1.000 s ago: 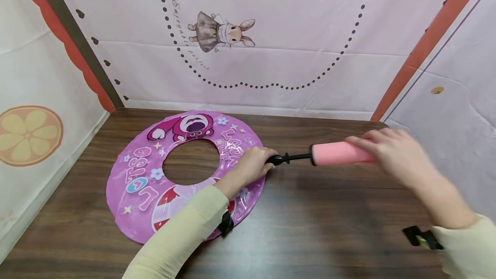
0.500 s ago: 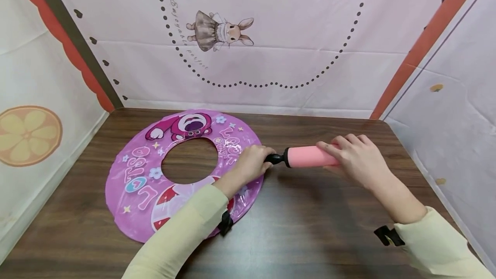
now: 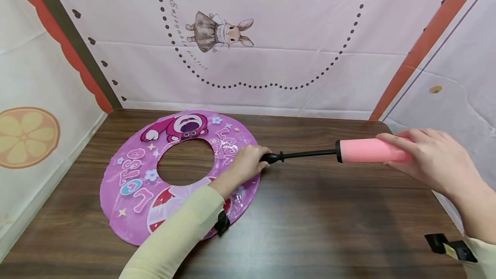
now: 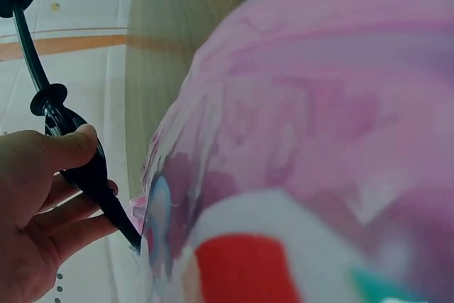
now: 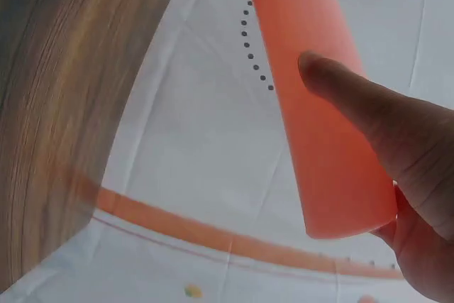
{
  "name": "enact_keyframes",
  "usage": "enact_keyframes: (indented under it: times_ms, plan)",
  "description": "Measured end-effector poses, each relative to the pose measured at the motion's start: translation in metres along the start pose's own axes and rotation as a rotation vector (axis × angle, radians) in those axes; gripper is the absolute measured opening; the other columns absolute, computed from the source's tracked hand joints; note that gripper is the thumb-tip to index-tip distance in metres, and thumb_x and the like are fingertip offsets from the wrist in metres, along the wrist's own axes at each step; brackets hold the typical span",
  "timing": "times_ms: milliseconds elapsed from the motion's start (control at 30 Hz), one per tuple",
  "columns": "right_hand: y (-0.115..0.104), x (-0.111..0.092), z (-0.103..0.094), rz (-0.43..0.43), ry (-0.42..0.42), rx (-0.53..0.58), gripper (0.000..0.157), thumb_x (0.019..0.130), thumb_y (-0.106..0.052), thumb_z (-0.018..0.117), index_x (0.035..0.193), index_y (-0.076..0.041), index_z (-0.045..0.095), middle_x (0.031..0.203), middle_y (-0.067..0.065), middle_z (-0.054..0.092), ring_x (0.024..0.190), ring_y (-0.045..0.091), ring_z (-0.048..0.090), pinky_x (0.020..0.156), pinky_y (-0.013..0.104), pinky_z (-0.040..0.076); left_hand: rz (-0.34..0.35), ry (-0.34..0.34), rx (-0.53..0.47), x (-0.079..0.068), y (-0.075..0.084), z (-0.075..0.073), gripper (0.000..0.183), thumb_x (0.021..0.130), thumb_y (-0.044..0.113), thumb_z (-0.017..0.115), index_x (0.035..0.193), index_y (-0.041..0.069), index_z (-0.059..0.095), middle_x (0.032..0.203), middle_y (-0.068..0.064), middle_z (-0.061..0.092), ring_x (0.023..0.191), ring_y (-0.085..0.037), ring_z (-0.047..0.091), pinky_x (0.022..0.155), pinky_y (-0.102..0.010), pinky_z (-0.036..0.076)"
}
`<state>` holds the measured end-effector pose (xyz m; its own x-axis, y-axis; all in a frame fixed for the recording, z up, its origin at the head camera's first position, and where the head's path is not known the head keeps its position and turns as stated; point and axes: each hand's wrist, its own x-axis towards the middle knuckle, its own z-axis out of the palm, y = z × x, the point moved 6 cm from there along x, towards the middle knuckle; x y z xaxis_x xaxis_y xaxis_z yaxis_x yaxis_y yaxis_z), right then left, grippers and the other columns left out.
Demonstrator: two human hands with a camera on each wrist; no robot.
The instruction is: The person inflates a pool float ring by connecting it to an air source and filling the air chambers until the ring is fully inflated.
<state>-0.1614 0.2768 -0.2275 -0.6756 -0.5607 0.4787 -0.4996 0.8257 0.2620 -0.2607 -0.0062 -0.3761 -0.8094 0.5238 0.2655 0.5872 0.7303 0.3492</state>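
A pink hand air pump (image 3: 364, 150) is stretched out to the right of a purple swim ring (image 3: 128, 227), its black rod (image 3: 308, 154) fully showing. My right hand (image 3: 434, 158) grips the pink barrel, with the thumb along its side in the right wrist view. At the ring's right edge, my left hand (image 3: 248, 160) pinches the black nozzle handle (image 4: 89, 168) between thumb and fingers. In the left wrist view the thin tip of the pump meets the ring's side beside a small clear valve (image 4: 137, 208). The ring lies flat and looks partly filled, with wrinkled edges.
The brown wooden table (image 3: 310, 227) runs up to a printed cloth backdrop (image 3: 302, 20) with a rabbit picture. Cloth side walls (image 3: 457, 111) stand at the left and right. Black straps (image 3: 451, 246) sit at both wrists.
My right hand pushed the barrel left against the black handle, then drew it back far to the right, baring the rod. My left hand stays at the ring, which has shifted slightly left.
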Motion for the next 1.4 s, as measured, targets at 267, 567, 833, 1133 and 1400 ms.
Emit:
enact_keyframes:
  times_ms: [267, 567, 833, 1133, 1400]
  plan:
    - [-0.06, 0.036, 0.041, -0.14, -0.024, -0.044, 0.056, 0.059, -0.032, 0.081, 0.11, -0.015, 0.065, 0.085, 0.013, 0.063, 0.073, 0.035, 0.058, 0.061, 0.045, 0.044, 0.052, 0.025, 0.0, -0.002, 0.0, -0.002, 0.029, 0.077, 0.017, 0.073, 0.105, 0.012, 0.067, 0.097, -0.005, 0.07, 0.089, -0.021, 0.066, 0.083, -0.034, 0.051]
    - [-0.086, 0.044, 0.066, -0.141, -0.012, -0.076, 0.061, 0.057, -0.041, 0.083, 0.11, -0.017, 0.065, 0.085, 0.011, 0.063, 0.077, 0.032, 0.058, 0.067, 0.043, 0.047, 0.063, 0.022, 0.014, -0.005, 0.004, -0.001, 0.029, 0.076, 0.015, 0.073, 0.105, 0.012, 0.068, 0.098, -0.005, 0.07, 0.09, -0.02, 0.066, 0.081, -0.035, 0.052]
    - [-0.059, 0.027, 0.045, -0.11, -0.017, -0.011, 0.058, 0.084, -0.064, 0.044, 0.115, -0.019, 0.063, 0.087, 0.01, 0.063, 0.077, 0.033, 0.058, 0.065, 0.046, 0.045, 0.023, -0.008, -0.009, -0.001, 0.003, -0.001, 0.027, 0.076, 0.021, 0.074, 0.102, 0.015, 0.068, 0.095, -0.002, 0.07, 0.085, -0.02, 0.066, 0.078, -0.034, 0.052]
    - [-0.005, 0.006, 0.003, 0.042, -0.066, 0.034, 0.084, 0.078, -0.076, 0.012, 0.109, -0.019, 0.065, 0.086, 0.01, 0.065, 0.073, 0.034, 0.058, 0.065, 0.051, 0.044, -0.001, -0.028, -0.034, 0.001, 0.002, -0.003, 0.03, 0.077, 0.021, 0.073, 0.105, 0.012, 0.067, 0.097, -0.004, 0.07, 0.086, -0.021, 0.066, 0.081, -0.034, 0.052]
    - [-0.055, 0.032, 0.044, -0.13, -0.026, -0.01, 0.057, 0.06, -0.036, 0.077, 0.111, -0.015, 0.065, 0.085, 0.012, 0.063, 0.074, 0.034, 0.057, 0.064, 0.046, 0.044, 0.053, -0.022, -0.02, -0.001, 0.005, 0.002, 0.03, 0.077, 0.019, 0.072, 0.106, 0.012, 0.067, 0.098, -0.004, 0.07, 0.088, -0.02, 0.066, 0.082, -0.033, 0.052]
